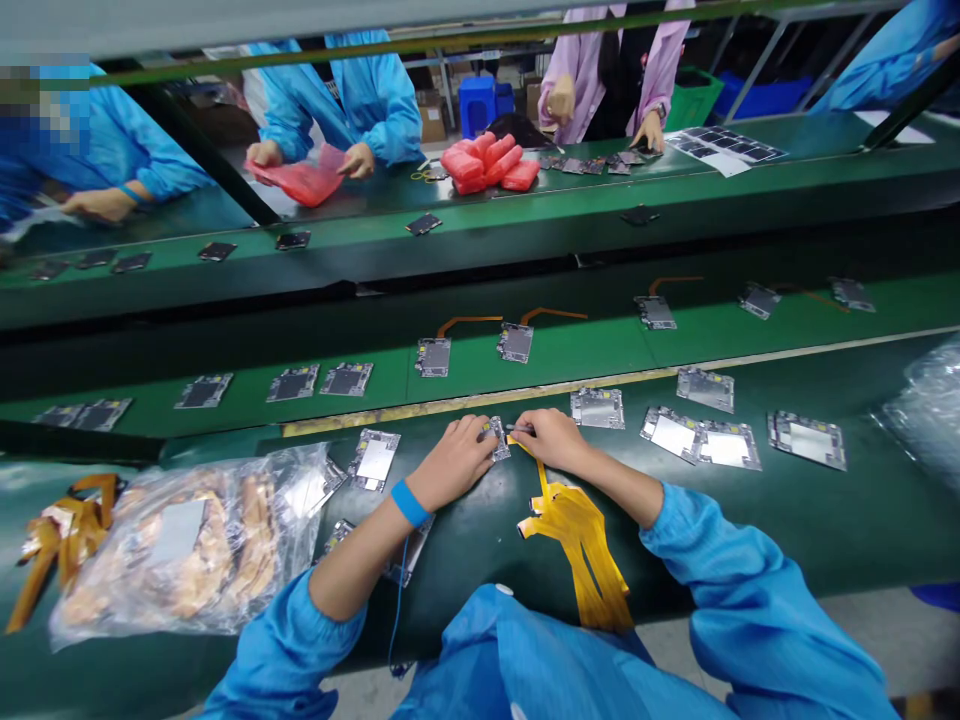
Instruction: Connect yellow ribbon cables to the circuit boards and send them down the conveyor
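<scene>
My left hand [463, 455] is closed on a small circuit board [498, 438], pressing its left edge on the green bench. From the right, my right hand [553, 438] pinches the end of a yellow flex cable [543, 478] against the board's right side. A slim dark tip shows at those fingers; what it belongs to I cannot make out. Below, a bundle of yellow flex cables [581, 540] hangs over the bench's front edge. A blue wrist strap [411, 503] circles my left wrist, its cord trailing down. One board [375, 458] lies left of my left hand.
Loose boards [726, 446] lie to the right, near a clear plastic bag [926, 410]. On the left are a clear bag [195, 550] of orange parts and orange flex cables [71, 530]. Several boards [433, 357] rest on the green conveyor [600, 350] ahead. Co-workers [341, 105] sit beyond, near red packets [487, 163].
</scene>
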`<action>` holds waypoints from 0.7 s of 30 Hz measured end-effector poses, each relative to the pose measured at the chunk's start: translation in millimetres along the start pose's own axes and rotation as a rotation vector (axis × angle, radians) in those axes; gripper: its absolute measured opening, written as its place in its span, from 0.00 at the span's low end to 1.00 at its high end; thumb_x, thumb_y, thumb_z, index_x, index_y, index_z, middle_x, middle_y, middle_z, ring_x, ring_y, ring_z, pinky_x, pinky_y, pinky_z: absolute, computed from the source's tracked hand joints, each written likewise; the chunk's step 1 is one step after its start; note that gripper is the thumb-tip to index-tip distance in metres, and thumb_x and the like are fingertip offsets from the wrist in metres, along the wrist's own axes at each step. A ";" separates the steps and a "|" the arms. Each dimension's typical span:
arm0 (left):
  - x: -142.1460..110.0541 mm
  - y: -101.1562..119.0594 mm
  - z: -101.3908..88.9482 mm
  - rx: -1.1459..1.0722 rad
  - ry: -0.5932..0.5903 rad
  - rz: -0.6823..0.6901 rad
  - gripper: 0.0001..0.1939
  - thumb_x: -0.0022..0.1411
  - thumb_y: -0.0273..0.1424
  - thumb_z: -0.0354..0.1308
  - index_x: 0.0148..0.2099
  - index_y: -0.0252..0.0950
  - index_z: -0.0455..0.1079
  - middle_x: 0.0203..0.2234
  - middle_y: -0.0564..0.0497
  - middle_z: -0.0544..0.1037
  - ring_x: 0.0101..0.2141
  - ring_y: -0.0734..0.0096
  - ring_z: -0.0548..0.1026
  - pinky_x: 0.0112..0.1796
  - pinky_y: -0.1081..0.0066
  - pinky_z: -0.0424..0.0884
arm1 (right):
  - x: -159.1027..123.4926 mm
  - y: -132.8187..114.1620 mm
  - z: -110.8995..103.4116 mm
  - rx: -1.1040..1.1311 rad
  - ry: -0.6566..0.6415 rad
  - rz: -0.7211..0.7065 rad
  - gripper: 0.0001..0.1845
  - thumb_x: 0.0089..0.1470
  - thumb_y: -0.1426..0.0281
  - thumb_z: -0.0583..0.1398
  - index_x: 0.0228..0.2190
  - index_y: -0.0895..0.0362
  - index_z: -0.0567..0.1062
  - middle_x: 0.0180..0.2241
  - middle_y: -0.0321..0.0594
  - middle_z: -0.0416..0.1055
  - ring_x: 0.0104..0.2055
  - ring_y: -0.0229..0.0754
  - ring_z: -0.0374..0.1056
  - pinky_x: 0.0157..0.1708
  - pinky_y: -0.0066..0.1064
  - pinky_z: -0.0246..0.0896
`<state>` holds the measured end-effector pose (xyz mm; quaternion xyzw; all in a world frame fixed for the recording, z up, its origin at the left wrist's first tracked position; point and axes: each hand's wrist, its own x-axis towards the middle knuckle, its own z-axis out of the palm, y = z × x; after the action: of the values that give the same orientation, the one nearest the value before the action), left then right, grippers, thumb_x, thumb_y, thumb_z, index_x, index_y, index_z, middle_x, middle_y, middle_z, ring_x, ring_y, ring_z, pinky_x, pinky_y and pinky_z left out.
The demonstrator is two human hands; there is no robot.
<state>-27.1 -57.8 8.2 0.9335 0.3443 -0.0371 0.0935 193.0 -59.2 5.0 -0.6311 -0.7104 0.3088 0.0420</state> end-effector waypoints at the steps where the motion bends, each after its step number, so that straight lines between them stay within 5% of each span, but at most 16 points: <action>1: -0.1 0.3 -0.2 0.003 -0.002 -0.001 0.10 0.71 0.30 0.58 0.52 0.35 0.73 0.57 0.37 0.70 0.56 0.49 0.67 0.54 0.52 0.68 | 0.0 -0.3 -0.5 0.000 -0.001 0.001 0.09 0.64 0.63 0.62 0.39 0.50 0.84 0.38 0.37 0.83 0.41 0.44 0.76 0.33 0.29 0.54; 21: -1.1 -0.3 5.7 -0.006 0.041 0.031 0.14 0.72 0.30 0.56 0.57 0.39 0.73 0.59 0.36 0.68 0.57 0.49 0.67 0.55 0.50 0.67 | 12.5 -6.8 -11.1 -0.042 -0.100 0.004 0.08 0.60 0.63 0.65 0.38 0.47 0.86 0.39 0.39 0.83 0.44 0.47 0.77 0.38 0.30 0.62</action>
<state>-28.1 -59.3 2.7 0.9389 0.3318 -0.0154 0.0900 189.5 -43.5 13.2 -0.6172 -0.7166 0.3249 -0.0075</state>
